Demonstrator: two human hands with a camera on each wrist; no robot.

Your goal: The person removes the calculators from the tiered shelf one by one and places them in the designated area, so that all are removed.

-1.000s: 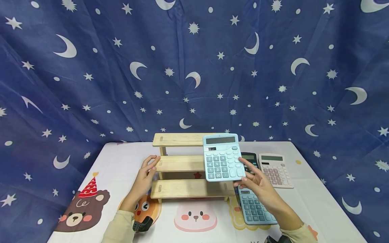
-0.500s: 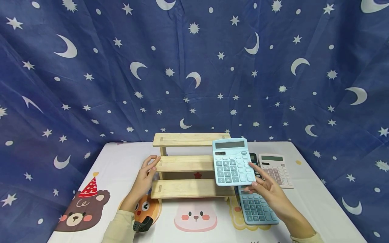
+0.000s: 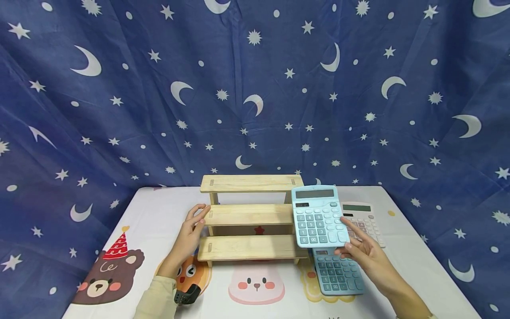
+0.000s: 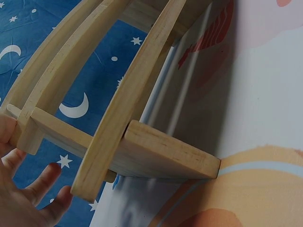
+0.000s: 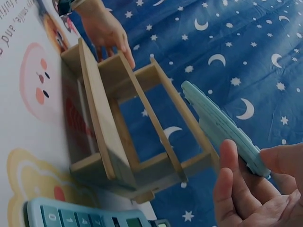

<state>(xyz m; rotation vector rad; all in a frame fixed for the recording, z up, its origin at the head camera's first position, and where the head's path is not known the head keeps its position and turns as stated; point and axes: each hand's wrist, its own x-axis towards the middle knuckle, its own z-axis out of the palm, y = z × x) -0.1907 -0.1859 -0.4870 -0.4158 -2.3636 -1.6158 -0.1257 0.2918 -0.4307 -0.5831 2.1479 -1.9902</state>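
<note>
My right hand [image 3: 366, 254] pinches the lower right edge of a light blue calculator [image 3: 312, 230], which is held up with its keys toward the head camera. In the right wrist view the calculator [image 5: 222, 127] appears nearly edge-on between thumb and fingers, apart from the rack. My left hand [image 3: 189, 232] touches the left end of the middle shelf of a three-tier wooden rack [image 3: 255, 248]; in the left wrist view its other fingers [image 4: 45, 182] are spread beside the rack. Below the raised calculator, a second blue calculator [image 3: 338, 274] lies on the table.
Right of the rack, a white calculator [image 3: 360, 212] lies partly hidden behind the raised one and my fingers. A printed white cloth [image 3: 402, 270] covers the table. A dark blue star-and-moon curtain [image 3: 255, 88] hangs close behind the rack.
My right hand has moved right and slightly down with the light blue calculator, off the rack's right part. The black calculator has become hidden behind it. My left hand has stayed put.
</note>
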